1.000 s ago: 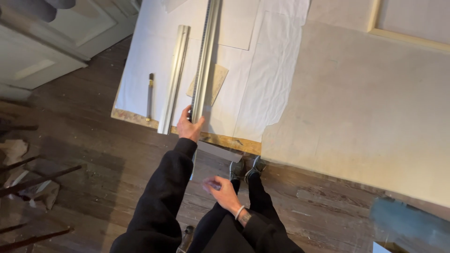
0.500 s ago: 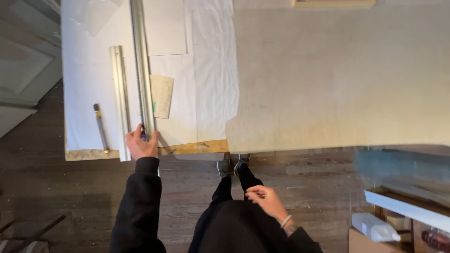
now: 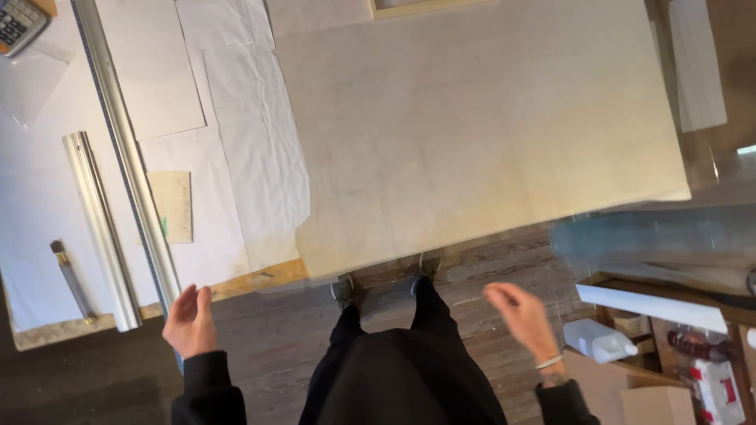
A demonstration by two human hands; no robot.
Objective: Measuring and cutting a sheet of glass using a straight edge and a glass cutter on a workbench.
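Observation:
My left hand (image 3: 190, 321) hovers open just off the near end of a long metal straightedge (image 3: 126, 153) that lies lengthwise on the white-covered worktable (image 3: 252, 189). Its fingers are spread and hold nothing. My right hand (image 3: 520, 315) is raised over the wooden floor to the right of my legs, fingers loosely apart and empty, a band on its wrist. A large beige board (image 3: 480, 126) covers the table's right part, in front of me.
A shorter metal rail (image 3: 98, 228) and a small handled tool (image 3: 71, 279) lie left of the straightedge. A tan card (image 3: 172, 206) and paper sheets lie beside it, a calculator (image 3: 17, 24) at far left. A white jug (image 3: 602, 340) and boxes stand at lower right.
My left hand has let go of the straightedge's end and drawn back off the table edge. My right hand has lifted and swung out to the right. The view has shifted right.

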